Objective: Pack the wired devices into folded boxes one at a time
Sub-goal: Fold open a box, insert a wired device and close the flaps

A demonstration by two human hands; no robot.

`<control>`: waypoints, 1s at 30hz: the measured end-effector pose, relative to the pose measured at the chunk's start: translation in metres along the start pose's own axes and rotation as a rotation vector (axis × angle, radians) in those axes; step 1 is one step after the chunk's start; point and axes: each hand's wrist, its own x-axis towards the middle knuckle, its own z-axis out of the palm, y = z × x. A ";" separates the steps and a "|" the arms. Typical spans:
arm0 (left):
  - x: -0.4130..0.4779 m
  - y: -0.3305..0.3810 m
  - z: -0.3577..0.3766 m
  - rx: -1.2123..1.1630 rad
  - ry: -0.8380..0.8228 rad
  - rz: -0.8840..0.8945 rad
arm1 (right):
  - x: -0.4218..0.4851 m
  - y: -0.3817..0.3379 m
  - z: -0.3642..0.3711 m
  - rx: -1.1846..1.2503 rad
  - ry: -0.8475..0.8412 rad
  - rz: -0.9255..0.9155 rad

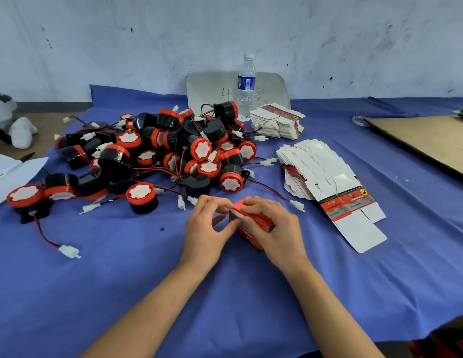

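Devices (158,151) left of flat boxes (326,177) (bottle (246,86) behind)

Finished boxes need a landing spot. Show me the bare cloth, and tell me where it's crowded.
Bare: the blue cloth along the near edge, and the strip between the flat box blanks and the cardboard sheet. Crowded: the device pile and its trailing wires beyond the red box.

My forearms reach forward and my hands meet. My left hand (207,226) pinches one end of the box (262,221); my right hand (275,228) grips it, fingers curled over the top.
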 end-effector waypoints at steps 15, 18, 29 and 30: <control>0.004 -0.003 0.000 -0.123 -0.069 -0.169 | -0.002 0.000 0.007 -0.223 0.076 -0.077; 0.005 -0.003 0.000 -0.137 -0.062 -0.184 | -0.001 0.002 0.007 -0.233 0.074 -0.084; 0.006 -0.007 -0.002 -0.094 -0.049 -0.125 | -0.002 0.002 -0.004 -0.345 -0.222 0.021; 0.006 -0.007 -0.003 -0.090 -0.046 -0.123 | -0.004 0.001 -0.005 -0.384 -0.250 0.014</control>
